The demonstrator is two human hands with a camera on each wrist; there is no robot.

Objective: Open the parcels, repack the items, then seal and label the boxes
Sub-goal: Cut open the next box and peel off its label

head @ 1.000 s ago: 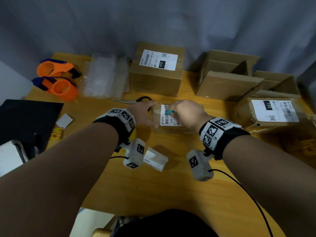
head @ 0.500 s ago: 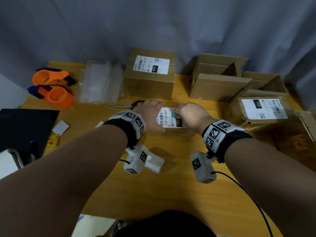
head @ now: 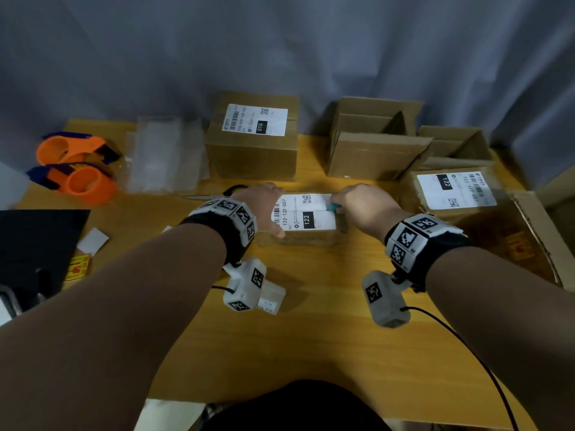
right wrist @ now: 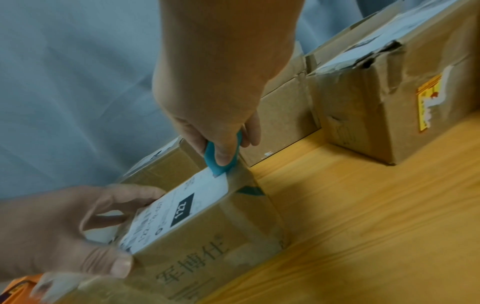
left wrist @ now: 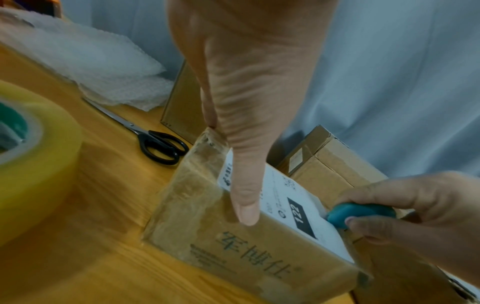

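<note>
A small brown parcel (head: 303, 234) with a white "122" label lies at the table's middle. My left hand (head: 266, 209) grips its left end, thumb down the front face (left wrist: 246, 195) and fingers curled over the top (right wrist: 124, 197). My right hand (head: 361, 206) pinches a small teal cutter (head: 334, 207). The cutter's tip (right wrist: 217, 170) touches the top of the parcel (right wrist: 207, 236) at the right edge of the label. A line runs across the label along the parcel's length. The cutter (left wrist: 361, 214) shows between thumb and forefinger.
At the back stand a sealed "010" box (head: 252, 157) and two open empty boxes (head: 373, 157), with another "122" box (head: 454, 194) at right. Scissors (head: 214, 195), bubble wrap (head: 165, 154) and orange tape dispensers (head: 77, 172) lie left. A small white box (head: 272, 298) lies nearer.
My right hand has drawn the cutter to the right across the parcel's label, from its left part to its right edge. The left hand keeps its hold on the left end.
</note>
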